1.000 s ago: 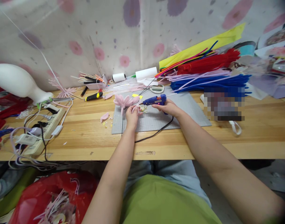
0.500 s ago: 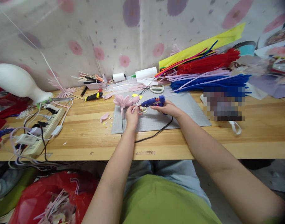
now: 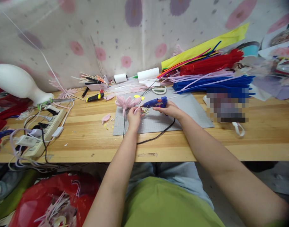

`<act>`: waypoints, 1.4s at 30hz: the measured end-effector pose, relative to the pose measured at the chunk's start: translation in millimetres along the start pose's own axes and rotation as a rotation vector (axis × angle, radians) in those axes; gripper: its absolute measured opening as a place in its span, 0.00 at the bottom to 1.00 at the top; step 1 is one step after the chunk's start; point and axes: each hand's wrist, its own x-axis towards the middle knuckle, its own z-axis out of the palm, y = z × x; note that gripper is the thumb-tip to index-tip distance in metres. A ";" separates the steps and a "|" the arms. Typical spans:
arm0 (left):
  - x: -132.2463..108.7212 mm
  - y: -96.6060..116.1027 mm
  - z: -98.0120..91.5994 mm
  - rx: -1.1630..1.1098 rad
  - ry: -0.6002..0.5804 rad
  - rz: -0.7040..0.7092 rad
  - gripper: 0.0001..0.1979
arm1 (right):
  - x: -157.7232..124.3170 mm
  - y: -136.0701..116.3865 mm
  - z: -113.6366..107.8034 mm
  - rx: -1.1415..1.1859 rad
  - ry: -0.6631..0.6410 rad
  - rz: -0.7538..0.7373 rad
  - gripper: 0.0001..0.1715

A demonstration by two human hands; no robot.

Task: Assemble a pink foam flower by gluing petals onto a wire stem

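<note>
My right hand point(image 3: 170, 109) is wrapped round a blue hot glue gun point(image 3: 155, 103), its nozzle pointing left. The nozzle tip is at the fingers of my left hand point(image 3: 134, 117), which pinch a small pale pink fuzzy piece point(image 3: 137, 109), mostly hidden by the fingers. Just beyond my left hand is a pink pipe-cleaner flower point(image 3: 125, 103) at the left edge of the grey cutting mat point(image 3: 189, 113). A black cord point(image 3: 156, 137) runs below the gun over the mat. A loose pink petal point(image 3: 106, 118) lies on the wood to the left.
Scissors point(image 3: 158, 90) and a white roll point(image 3: 148, 74) lie behind the mat. Bundles of blue pipe cleaners point(image 3: 213, 84) and red pipe cleaners point(image 3: 210, 63) are at back right. A yellow-black cutter point(image 3: 94, 97), a crowded power strip point(image 3: 45, 134) and a white foam head point(image 3: 16, 80) stand left.
Almost nothing differs. Both hands and the glue gun keep nearly the same place, with the nozzle still at the left fingers.
</note>
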 end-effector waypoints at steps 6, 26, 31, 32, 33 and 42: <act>1.3 -1.1 -1.1 -0.024 0.001 0.000 0.08 | -1.5 -0.4 -3.1 -0.011 0.004 0.013 0.29; 1.4 -3.3 -1.5 -0.016 0.013 0.010 0.07 | -0.6 0.7 -3.1 0.016 0.004 0.038 0.29; 1.0 -3.1 -2.9 -0.016 -0.001 0.011 0.10 | -0.4 -0.4 0.0 0.037 0.010 0.028 0.30; 0.9 -3.2 -3.1 -0.018 -0.008 0.015 0.10 | -0.2 -0.8 0.7 0.038 0.008 0.017 0.30; 0.8 -3.3 -3.3 -0.019 -0.012 0.019 0.10 | 0.1 -1.1 1.3 0.036 0.005 0.006 0.31; 1.3 -3.4 -4.4 -0.053 0.011 0.010 0.10 | -1.8 -3.4 -2.2 0.001 0.001 0.008 0.30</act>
